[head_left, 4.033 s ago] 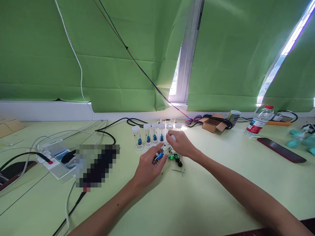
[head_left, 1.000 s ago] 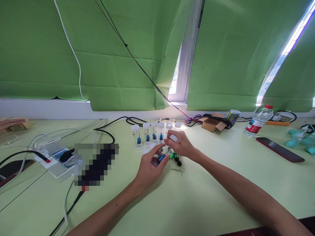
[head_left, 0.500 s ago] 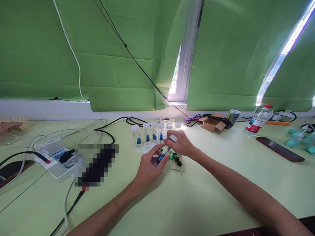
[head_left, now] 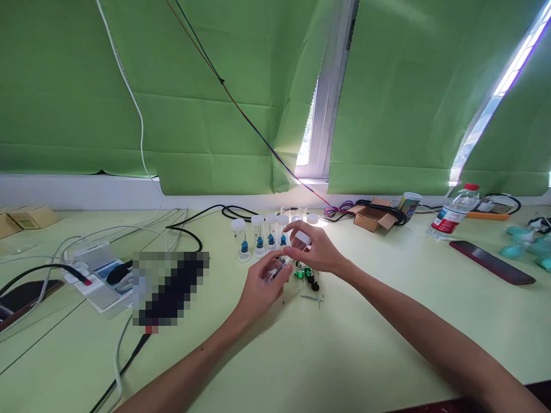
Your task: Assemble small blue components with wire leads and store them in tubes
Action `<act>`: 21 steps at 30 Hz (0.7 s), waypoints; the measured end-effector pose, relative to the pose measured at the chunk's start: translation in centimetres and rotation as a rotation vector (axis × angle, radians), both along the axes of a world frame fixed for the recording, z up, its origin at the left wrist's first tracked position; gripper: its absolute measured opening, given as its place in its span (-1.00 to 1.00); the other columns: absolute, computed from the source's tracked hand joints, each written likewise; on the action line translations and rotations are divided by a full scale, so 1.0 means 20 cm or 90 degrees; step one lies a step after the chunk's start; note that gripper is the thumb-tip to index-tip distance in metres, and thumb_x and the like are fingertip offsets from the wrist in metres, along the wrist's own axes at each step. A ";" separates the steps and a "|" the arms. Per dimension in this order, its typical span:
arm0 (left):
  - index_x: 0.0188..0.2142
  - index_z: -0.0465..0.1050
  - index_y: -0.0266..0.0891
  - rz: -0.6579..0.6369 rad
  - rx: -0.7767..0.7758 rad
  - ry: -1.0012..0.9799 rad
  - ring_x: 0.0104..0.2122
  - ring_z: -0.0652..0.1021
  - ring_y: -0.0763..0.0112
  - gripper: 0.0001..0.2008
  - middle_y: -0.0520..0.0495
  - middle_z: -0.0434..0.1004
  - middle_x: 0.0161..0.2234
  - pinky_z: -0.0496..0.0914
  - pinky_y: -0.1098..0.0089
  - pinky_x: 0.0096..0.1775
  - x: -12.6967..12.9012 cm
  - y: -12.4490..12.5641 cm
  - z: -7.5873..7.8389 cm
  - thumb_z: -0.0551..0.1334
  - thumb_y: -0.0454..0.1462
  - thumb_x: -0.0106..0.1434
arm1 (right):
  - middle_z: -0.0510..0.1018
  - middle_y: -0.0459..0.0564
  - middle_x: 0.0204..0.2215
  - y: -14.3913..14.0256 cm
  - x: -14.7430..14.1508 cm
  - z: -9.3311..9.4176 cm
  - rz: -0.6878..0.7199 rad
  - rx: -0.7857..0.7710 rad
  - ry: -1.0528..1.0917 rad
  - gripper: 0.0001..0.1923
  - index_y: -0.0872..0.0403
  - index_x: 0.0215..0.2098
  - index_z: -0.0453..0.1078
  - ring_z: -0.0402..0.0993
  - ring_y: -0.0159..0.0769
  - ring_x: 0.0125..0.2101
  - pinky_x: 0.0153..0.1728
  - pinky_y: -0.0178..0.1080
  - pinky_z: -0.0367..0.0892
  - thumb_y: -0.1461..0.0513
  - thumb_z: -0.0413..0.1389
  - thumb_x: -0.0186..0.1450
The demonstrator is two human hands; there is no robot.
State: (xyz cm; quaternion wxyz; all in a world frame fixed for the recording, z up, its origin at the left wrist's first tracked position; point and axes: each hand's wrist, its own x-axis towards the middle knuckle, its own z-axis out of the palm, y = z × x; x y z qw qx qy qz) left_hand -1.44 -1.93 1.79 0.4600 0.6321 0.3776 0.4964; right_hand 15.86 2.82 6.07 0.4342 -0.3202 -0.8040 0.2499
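Green blinds [head_left: 215, 109] fill the upper view, above a pale green table [head_left: 365, 355]. A power strip [head_left: 98, 281] lies on the left, with cables running from it. The left hand [head_left: 258, 287] is closed around a clear tube, gripping it tilted near the middle of the table. The right hand [head_left: 317, 248] is just beside it, fingers bent and thumb near the tube's upper end; I cannot tell whether it holds anything. Far right, a red-capped bottle [head_left: 451, 213] stands upright, with a phone [head_left: 491, 262] flat in front of it. A brown box [head_left: 373, 218] sits open near the back edge, a can [head_left: 408, 205] beside it. White-capped tubes [head_left: 259, 238] stand in a row behind the hands, several with blue parts inside, the rightmost partly hidden. The tube [head_left: 276, 270] in the left hand is mostly covered by fingers. Near the right hand lie green parts [head_left: 299, 275], black parts [head_left: 315, 285] and, closest to the viewer, thin metal rods [head_left: 313, 298]
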 end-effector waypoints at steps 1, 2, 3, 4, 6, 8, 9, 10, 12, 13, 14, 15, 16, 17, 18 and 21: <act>-0.03 0.39 -0.17 -0.014 -0.010 -0.020 -0.68 0.20 0.65 -0.64 0.12 0.26 -0.52 0.08 0.53 -0.64 0.00 0.00 0.00 0.22 -0.06 0.25 | 0.39 -0.16 -0.50 0.00 0.00 0.00 0.004 0.003 0.003 -0.64 0.03 -0.11 0.33 0.28 -0.44 -0.56 -0.50 -0.37 0.23 0.05 0.19 0.20; -0.03 0.39 -0.17 -0.025 -0.017 -0.036 -0.69 0.19 0.66 -0.64 0.12 0.26 -0.52 0.06 0.53 -0.65 0.00 0.00 0.01 0.22 -0.06 0.26 | 0.39 -0.17 -0.51 0.00 0.00 0.00 0.005 0.006 0.003 -0.64 0.03 -0.10 0.34 0.27 -0.44 -0.56 -0.51 -0.37 0.22 0.05 0.19 0.21; -0.04 0.39 -0.18 -0.034 -0.022 -0.050 -0.70 0.19 0.66 -0.65 0.12 0.27 -0.52 0.05 0.54 -0.66 -0.01 0.00 0.01 0.22 -0.06 0.26 | 0.37 -0.17 -0.53 0.00 0.00 0.00 0.003 0.008 0.003 -0.64 0.04 -0.10 0.34 0.26 -0.44 -0.57 -0.52 -0.38 0.21 0.04 0.18 0.21; -0.04 0.39 -0.18 -0.043 -0.025 -0.060 -0.70 0.19 0.67 -0.65 0.12 0.28 -0.52 0.04 0.54 -0.66 -0.01 0.00 0.01 0.22 -0.06 0.26 | 0.36 -0.18 -0.55 0.00 0.00 -0.01 -0.002 0.011 0.003 -0.65 0.04 -0.11 0.34 0.24 -0.44 -0.58 -0.54 -0.38 0.20 0.04 0.18 0.22; -0.03 0.39 -0.19 -0.058 -0.032 -0.070 -0.71 0.18 0.68 -0.64 0.11 0.29 -0.52 0.03 0.55 -0.66 -0.01 0.00 0.01 0.22 -0.07 0.26 | 0.32 -0.20 -0.59 0.00 0.00 -0.01 -0.016 0.020 0.003 -0.67 0.05 -0.13 0.35 0.21 -0.45 -0.59 -0.54 -0.39 0.18 0.05 0.16 0.23; -0.02 0.38 -0.20 -0.063 -0.041 -0.072 -0.71 0.18 0.69 -0.63 0.11 0.30 -0.52 0.03 0.55 -0.66 -0.01 -0.01 0.01 0.23 -0.07 0.25 | 0.29 -0.22 -0.63 0.00 -0.01 -0.01 -0.031 0.032 0.002 -0.71 0.06 -0.19 0.36 0.17 -0.46 -0.61 -0.54 -0.39 0.16 0.05 0.15 0.23; -0.02 0.38 -0.20 -0.061 -0.046 -0.072 -0.71 0.17 0.69 -0.62 0.11 0.30 -0.52 0.03 0.55 -0.66 -0.01 -0.01 0.01 0.24 -0.07 0.25 | 0.28 -0.22 -0.64 0.00 -0.01 -0.02 -0.040 0.039 0.002 -0.72 0.07 -0.23 0.36 0.16 -0.46 -0.61 -0.54 -0.39 0.15 0.05 0.15 0.23; -0.02 0.37 -0.21 -0.058 -0.050 -0.071 -0.71 0.17 0.69 -0.61 0.11 0.30 -0.52 0.03 0.55 -0.66 0.00 -0.01 0.01 0.25 -0.07 0.24 | 0.27 -0.23 -0.66 0.00 -0.01 -0.02 -0.048 0.046 0.002 -0.74 0.07 -0.27 0.35 0.14 -0.47 -0.62 -0.55 -0.39 0.13 0.05 0.14 0.23; -0.03 0.37 -0.22 -0.055 -0.053 -0.069 -0.72 0.17 0.69 -0.60 0.11 0.29 -0.52 0.04 0.54 -0.67 0.00 -0.01 0.01 0.26 -0.06 0.23 | 0.25 -0.24 -0.68 0.00 -0.01 -0.02 -0.060 0.060 0.001 -0.75 0.07 -0.34 0.33 0.10 -0.47 -0.63 -0.56 -0.39 0.10 0.05 0.12 0.24; -0.03 0.37 -0.23 -0.056 -0.052 -0.067 -0.72 0.17 0.69 -0.60 0.11 0.30 -0.52 0.04 0.54 -0.67 0.00 -0.01 0.00 0.26 -0.06 0.23 | 0.25 -0.24 -0.69 0.00 -0.01 -0.02 -0.063 0.068 0.001 -0.76 0.07 -0.37 0.31 0.08 -0.47 -0.63 -0.57 -0.39 0.09 0.06 0.11 0.25; -0.03 0.37 -0.22 -0.055 -0.050 -0.065 -0.72 0.18 0.69 -0.60 0.11 0.30 -0.52 0.05 0.54 -0.67 0.00 -0.01 0.00 0.25 -0.06 0.23 | 0.25 -0.23 -0.69 0.00 -0.01 -0.03 -0.065 0.075 0.001 -0.76 0.07 -0.39 0.30 0.08 -0.47 -0.63 -0.57 -0.39 0.09 0.06 0.10 0.26; -0.03 0.37 -0.22 -0.056 -0.046 -0.060 -0.72 0.19 0.68 -0.60 0.11 0.30 -0.52 0.05 0.54 -0.67 0.00 -0.01 0.00 0.25 -0.06 0.23 | 0.27 -0.22 -0.68 0.00 -0.01 -0.03 -0.066 0.082 0.002 -0.76 0.07 -0.41 0.29 0.08 -0.47 -0.62 -0.56 -0.39 0.09 0.07 0.09 0.26; -0.03 0.38 -0.22 -0.056 -0.043 -0.056 -0.72 0.19 0.68 -0.61 0.11 0.31 -0.52 0.06 0.54 -0.67 0.00 0.00 0.00 0.25 -0.05 0.24 | 0.29 -0.21 -0.68 0.00 -0.02 -0.03 -0.064 0.088 0.005 -0.77 0.07 -0.42 0.28 0.09 -0.47 -0.62 -0.56 -0.39 0.09 0.08 0.08 0.27; -0.03 0.38 -0.21 -0.057 -0.040 -0.051 -0.72 0.19 0.69 -0.61 0.11 0.31 -0.52 0.06 0.55 -0.67 0.00 0.00 -0.01 0.24 -0.05 0.24 | 0.31 -0.21 -0.67 0.00 -0.02 -0.03 -0.061 0.094 0.008 -0.77 0.07 -0.43 0.27 0.10 -0.46 -0.61 -0.56 -0.39 0.09 0.10 0.07 0.27; -0.03 0.38 -0.21 -0.059 -0.038 -0.047 -0.72 0.19 0.69 -0.62 0.11 0.31 -0.52 0.06 0.55 -0.67 0.00 0.00 -0.01 0.24 -0.05 0.25 | 0.32 -0.20 -0.66 0.00 -0.02 -0.03 -0.056 0.098 0.012 -0.78 0.07 -0.44 0.26 0.10 -0.46 -0.61 -0.55 -0.39 0.09 0.11 0.06 0.28; -0.03 0.38 -0.20 -0.059 -0.038 -0.039 -0.72 0.18 0.69 -0.62 0.12 0.29 -0.52 0.06 0.54 -0.66 0.00 0.00 -0.01 0.22 -0.04 0.25 | 0.34 -0.20 -0.67 0.00 -0.01 -0.03 -0.048 0.107 0.016 -0.78 0.07 -0.46 0.24 0.10 -0.46 -0.61 -0.55 -0.39 0.08 0.13 0.05 0.28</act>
